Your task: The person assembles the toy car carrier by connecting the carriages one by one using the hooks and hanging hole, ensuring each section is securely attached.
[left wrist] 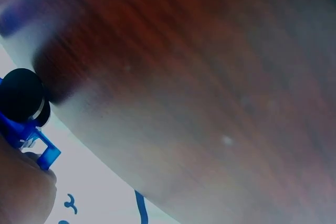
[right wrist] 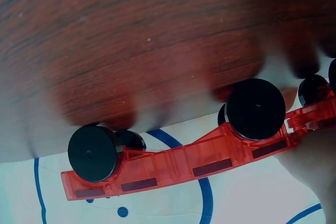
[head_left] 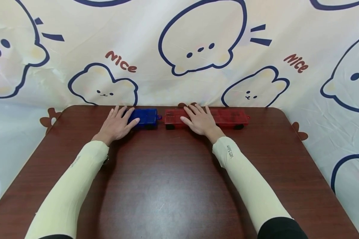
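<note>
A blue see-through toy wagon (head_left: 146,117) with black wheels stands at the table's far edge. Fingers spread, my left hand (head_left: 115,125) rests at its left end, the thumb along its near side; the palm hides part of it. To its right is a red see-through toy train car (head_left: 174,118), joined to another red car (right wrist: 163,169) on black wheels. Across the red pair lies my right hand (head_left: 201,121), fingers straight, covering the joint from above. The blue wagon's loop faces the red one; I cannot tell whether they are linked.
The dark brown wooden table (head_left: 164,186) spreads in front of the toys. A cream cloth (head_left: 179,86) with cartoon faces hangs right behind its far edge and along both sides.
</note>
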The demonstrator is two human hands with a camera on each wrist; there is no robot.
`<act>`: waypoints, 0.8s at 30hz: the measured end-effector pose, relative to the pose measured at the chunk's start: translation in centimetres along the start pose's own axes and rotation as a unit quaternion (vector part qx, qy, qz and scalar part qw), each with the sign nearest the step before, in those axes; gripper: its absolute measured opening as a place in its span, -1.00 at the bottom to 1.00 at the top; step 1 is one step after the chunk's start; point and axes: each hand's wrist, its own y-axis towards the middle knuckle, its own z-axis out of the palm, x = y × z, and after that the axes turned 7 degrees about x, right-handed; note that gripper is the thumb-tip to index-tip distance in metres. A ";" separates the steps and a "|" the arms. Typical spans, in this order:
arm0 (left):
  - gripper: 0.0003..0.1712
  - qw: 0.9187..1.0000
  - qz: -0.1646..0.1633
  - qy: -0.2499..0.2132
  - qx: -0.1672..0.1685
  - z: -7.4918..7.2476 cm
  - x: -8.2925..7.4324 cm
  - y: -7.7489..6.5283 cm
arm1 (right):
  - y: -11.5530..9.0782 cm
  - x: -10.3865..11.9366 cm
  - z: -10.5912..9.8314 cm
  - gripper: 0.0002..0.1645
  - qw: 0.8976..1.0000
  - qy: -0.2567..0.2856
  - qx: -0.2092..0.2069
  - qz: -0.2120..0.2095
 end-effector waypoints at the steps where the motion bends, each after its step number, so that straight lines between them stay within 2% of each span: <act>1: 0.07 1.000 0.000 0.001 0.001 0.0 0.0 0.0 | 0.0 0.0 0.0 -0.06 1.000 0.000 0.001 0.000; 9: 0.08 1.000 -0.004 0.008 0.012 -0.1 -0.1 0.0 | 0.0 0.0 0.0 -0.05 1.000 0.004 -0.010 -0.003; 24: 0.09 1.000 -0.010 0.005 0.019 -0.3 -0.1 -0.1 | 0.0 0.2 -0.3 -0.05 1.000 0.013 -0.003 0.000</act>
